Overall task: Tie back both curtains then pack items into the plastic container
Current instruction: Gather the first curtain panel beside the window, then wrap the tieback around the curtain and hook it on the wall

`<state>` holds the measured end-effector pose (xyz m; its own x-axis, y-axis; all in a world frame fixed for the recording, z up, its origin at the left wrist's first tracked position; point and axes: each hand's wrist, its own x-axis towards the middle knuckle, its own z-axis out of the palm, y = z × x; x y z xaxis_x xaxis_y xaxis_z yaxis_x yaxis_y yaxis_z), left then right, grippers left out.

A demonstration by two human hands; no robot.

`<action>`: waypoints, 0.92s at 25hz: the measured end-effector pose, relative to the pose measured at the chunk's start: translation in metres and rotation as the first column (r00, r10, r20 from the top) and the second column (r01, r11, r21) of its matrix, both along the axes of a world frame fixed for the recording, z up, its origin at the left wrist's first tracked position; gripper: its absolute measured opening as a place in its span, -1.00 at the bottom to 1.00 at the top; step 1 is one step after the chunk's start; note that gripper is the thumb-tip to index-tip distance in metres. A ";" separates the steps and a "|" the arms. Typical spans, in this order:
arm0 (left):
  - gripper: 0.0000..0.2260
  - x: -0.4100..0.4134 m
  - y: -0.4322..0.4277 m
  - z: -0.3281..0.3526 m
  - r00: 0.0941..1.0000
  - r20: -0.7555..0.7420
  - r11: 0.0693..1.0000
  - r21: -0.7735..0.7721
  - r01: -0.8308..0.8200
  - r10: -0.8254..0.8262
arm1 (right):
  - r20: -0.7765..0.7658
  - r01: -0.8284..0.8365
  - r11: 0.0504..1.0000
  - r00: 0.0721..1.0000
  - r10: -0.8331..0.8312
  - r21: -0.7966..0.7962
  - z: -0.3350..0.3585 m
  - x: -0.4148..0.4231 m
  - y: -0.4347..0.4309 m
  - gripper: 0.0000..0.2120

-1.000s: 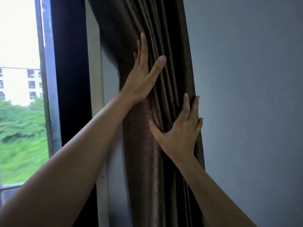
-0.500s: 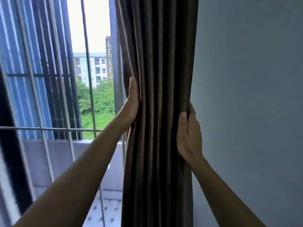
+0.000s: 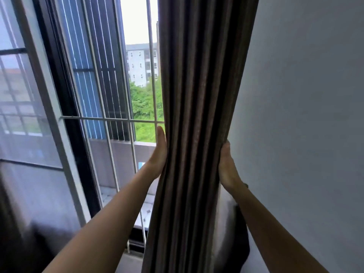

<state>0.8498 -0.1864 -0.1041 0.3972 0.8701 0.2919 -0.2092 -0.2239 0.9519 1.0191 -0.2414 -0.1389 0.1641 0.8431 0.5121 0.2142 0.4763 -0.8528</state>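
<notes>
— Squeezing is being done: the curtain (image 3: 197, 115) is bunched between the left hand (image 3: 160, 154) and the right hand (image 3: 226, 166), fingers clamped round it, tips hidden behind.
— The folds should be held tight and even, so a tie can be wrapped just under the fingers.
— Is the plastic container seen?
— No. No tie is seen either.

window grille (image 3: 110, 119); grey wall (image 3: 305, 95)

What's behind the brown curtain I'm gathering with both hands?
The curtain covers whatever is straight behind it, including the fingers of the left hand and right hand. Past its left edge shows a barred window; past its right, grey wall.
</notes>
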 end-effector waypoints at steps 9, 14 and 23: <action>-0.17 0.012 -0.011 -0.071 0.974 -0.170 0.983 -0.129 0.129 -0.150 | -0.057 -0.082 0.986 0.996 0.074 -0.146 -0.042 -0.018 -0.026 -0.14; -0.15 0.038 -0.021 -0.076 0.958 -0.123 0.964 -0.096 0.248 -0.259 | -0.171 -0.040 0.985 0.985 0.010 -0.169 -0.060 -0.007 -0.035 -0.47; -0.26 0.056 -0.037 -0.083 0.953 -0.233 0.980 -0.017 0.197 -0.196 | -0.187 0.083 0.981 0.975 -0.116 -0.174 -0.067 0.024 -0.056 -0.05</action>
